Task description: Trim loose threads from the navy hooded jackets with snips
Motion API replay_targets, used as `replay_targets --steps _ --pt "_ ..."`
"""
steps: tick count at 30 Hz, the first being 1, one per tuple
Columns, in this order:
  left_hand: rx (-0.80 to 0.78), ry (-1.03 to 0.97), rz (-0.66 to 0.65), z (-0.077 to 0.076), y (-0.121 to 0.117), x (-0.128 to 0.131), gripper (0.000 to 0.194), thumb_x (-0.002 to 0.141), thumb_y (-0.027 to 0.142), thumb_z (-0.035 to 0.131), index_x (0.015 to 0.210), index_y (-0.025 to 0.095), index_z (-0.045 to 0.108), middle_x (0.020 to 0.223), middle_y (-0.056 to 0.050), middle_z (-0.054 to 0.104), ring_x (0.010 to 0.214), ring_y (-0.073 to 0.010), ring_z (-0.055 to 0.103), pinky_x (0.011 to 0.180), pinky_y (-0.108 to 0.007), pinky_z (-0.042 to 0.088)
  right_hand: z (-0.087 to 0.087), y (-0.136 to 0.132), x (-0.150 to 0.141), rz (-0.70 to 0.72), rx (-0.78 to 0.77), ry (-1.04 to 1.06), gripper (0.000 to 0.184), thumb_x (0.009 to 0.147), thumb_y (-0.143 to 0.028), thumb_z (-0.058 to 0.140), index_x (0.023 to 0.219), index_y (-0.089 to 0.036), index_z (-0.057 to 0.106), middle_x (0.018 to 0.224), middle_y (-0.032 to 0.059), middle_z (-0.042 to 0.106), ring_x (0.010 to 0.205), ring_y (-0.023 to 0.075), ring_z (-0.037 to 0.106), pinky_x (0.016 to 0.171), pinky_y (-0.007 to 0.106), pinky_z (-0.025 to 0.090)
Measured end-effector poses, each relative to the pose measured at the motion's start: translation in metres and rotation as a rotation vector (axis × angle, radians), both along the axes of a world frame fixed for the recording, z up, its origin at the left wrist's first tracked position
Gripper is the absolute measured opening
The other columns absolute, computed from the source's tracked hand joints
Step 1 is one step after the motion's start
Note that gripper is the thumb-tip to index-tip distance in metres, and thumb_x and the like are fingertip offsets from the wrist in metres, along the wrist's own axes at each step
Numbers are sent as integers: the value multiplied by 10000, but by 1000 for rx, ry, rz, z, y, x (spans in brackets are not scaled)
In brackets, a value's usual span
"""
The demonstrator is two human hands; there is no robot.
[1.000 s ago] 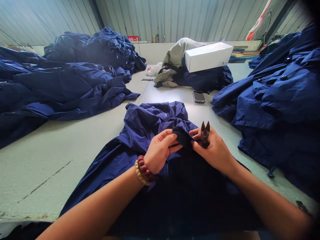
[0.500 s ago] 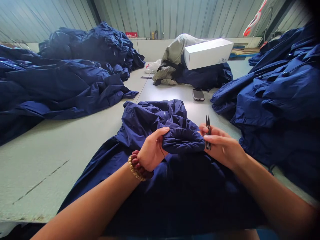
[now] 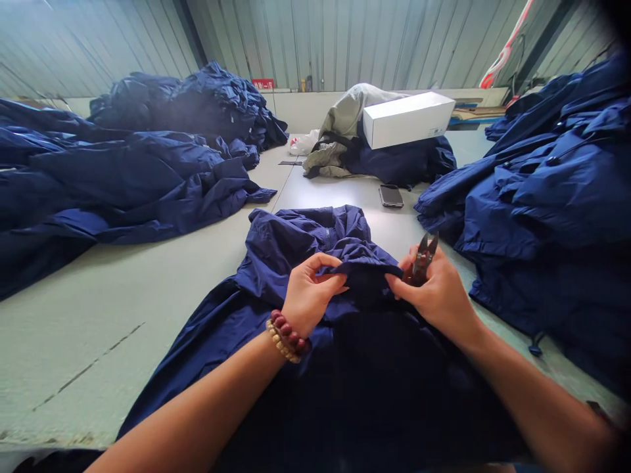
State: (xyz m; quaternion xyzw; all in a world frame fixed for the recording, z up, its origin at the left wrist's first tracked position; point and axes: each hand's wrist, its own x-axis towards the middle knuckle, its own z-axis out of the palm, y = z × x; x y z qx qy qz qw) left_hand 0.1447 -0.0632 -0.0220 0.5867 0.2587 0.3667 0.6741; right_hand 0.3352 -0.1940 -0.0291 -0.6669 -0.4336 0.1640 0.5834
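A navy jacket lies spread on the table before me, its lower part hanging over the near edge. My left hand, with bead bracelets at the wrist, pinches one end of a gathered edge of the cloth, which looks like a cuff. At the other end of that edge, the thumb and fingertips of my right hand grip the fabric. Small black thread snips are also tucked in my right hand, blades pointing up and apart. The inside of the folded edge is dark and hard to make out.
Navy garments are heaped at the left and at the right. Farther back, a white box rests on grey and dark cloth, with a phone in front of it on the pale table.
The gathered edge has been turned and stretched flatter between my hands. My left thumb now pinches it from below. The snips have tilted to the right, blades spread wider. The view has shifted slightly.
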Motion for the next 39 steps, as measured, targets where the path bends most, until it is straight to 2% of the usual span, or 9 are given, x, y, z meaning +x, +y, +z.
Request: replay_targets --steps 2,5,8,12,16,20,25,33,39 --pt "273 61 92 -1 -1 -1 96 787 136 783 848 180 723 1012 -13 739 734 -104 675 702 -250 611 2 -4 -6 -147 -27 -185 367 765 -331 860 936 -254 544 703 -53 632 576 153 605 601 302 501" --pt "720 140 144 -2 -6 -5 224 796 7 650 867 206 726 1094 0 729 758 -80 641 671 -203 558 4 -6 -9 -223 -72 -337 303 757 -277 781 946 -259 545 699 -53 633 578 159 594 614 303 483" --pt "917 171 93 -2 -13 -8 303 811 -30 607 933 227 713 1112 4 720 851 -100 666 731 -212 572 3 -6 -5 -234 -118 -428 244 829 -352 745 922 -263 537 664 -47 620 571 173 583 617 310 448" --pt "956 154 37 4 -7 -11 347 889 30 614 1142 253 697 1274 -45 701 1102 -165 702 847 -266 609 -1 -9 2 -143 -1 -431 360 889 -484 781 929 -275 491 697 -46 629 598 175 595 648 312 472" --pt "1041 169 199 11 25 -17 398 1010 304 692 1397 266 608 1562 -117 577 1469 -267 551 1199 -471 517 -7 -10 6 20 254 -403 459 924 -615 760 1062 -280 479 1091 61 740 980 255 717 901 394 555" --pt "1155 703 386 0 66 -25 693 949 396 774 1576 241 525 1714 -156 443 1642 -373 321 1361 -620 236 -22 4 9 62 77 -396 370 1038 -576 621 1224 -265 545 1264 119 727 1131 282 711 1020 436 530" --pt "1004 1328 97 -23 87 -23 781 1035 549 576 1722 233 378 1805 -167 286 1694 -456 127 1335 -722 122 -41 29 18 179 -116 -415 386 986 -606 595 1074 -230 607 996 79 722 917 261 686 887 404 530" --pt "1054 1392 75 -23 59 -24 802 1073 619 372 1757 210 286 1821 -178 228 1696 -443 130 1331 -706 121 -39 20 14 104 -158 -407 311 871 -537 602 928 -239 531 880 39 673 805 213 604 800 355 475" --pt "1105 1373 16 -27 -6 -55 803 1073 585 395 1761 190 268 1826 -184 197 1697 -442 125 1332 -714 97 -40 -53 -15 83 -182 -374 285 895 -517 627 908 -237 577 831 37 680 767 236 627 766 371 490"
